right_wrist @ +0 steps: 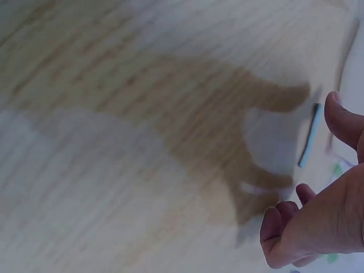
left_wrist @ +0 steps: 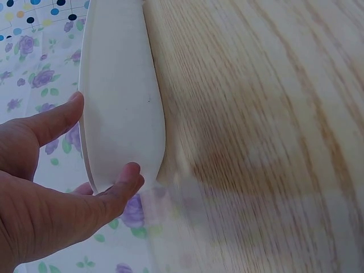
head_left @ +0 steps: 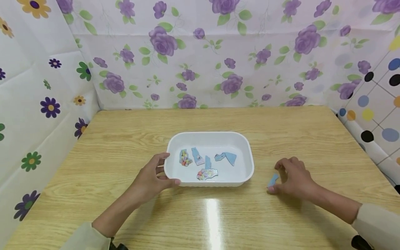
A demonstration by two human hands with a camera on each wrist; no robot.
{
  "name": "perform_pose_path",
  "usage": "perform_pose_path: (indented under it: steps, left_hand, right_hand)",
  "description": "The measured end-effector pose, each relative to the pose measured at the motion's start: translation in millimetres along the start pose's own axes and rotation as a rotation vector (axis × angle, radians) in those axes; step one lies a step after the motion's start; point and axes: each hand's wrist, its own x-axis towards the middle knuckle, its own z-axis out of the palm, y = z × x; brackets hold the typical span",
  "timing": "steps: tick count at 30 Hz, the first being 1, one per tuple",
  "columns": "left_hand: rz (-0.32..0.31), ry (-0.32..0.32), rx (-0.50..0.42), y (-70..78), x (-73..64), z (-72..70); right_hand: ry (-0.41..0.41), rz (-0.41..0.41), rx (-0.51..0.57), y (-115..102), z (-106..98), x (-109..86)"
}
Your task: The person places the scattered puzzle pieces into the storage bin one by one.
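Observation:
A white plastic tray [head_left: 208,136] stands on the table, holding several flat puzzle-like pieces, some plain blue and some with coloured print. My left hand [head_left: 150,178] holds the tray's left end, its thumb on the front rim and its other fingers along the left side. In the left wrist view the left hand [left_wrist: 62,187] spans that end of the tray wall [left_wrist: 122,96]. To the right of the tray, a small blue piece [head_left: 273,180] is between the thumb and bent fingers of my right hand [head_left: 293,178]. The right wrist view shows gaps between this blue piece [right_wrist: 309,136] and the right hand [right_wrist: 318,222].
The wood-grain table [head_left: 131,128] reaches back to a wall cloth [head_left: 206,69] with purple flowers. Patterned cloths also hang at the left [head_left: 34,104] and right [head_left: 375,114] sides.

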Motion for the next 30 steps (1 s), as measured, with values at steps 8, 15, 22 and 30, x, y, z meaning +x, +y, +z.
perform_pose_path:
  steps: [8, 15, 22, 30]
  left_hand:
    - [0.006, -0.001, 0.003, 0.9, -0.3, 0.1]
    - [0.003, 0.008, 0.035, 2.2, -0.2, -0.9]
    - [0.002, 0.003, 0.023, 1.6, -0.8, -0.7]
    - [-0.001, 0.001, 0.008, 1.6, -1.2, -0.1]
  right_hand:
    - [0.075, -0.005, -0.022, 1, 10, -4.8]
    - [0.113, -0.019, 0.027, 1, 11, -4.4]
    - [0.101, -0.063, 0.084, -2, 15, -2.7]
    - [0.076, -0.110, 0.130, -4, 21, -2.9]
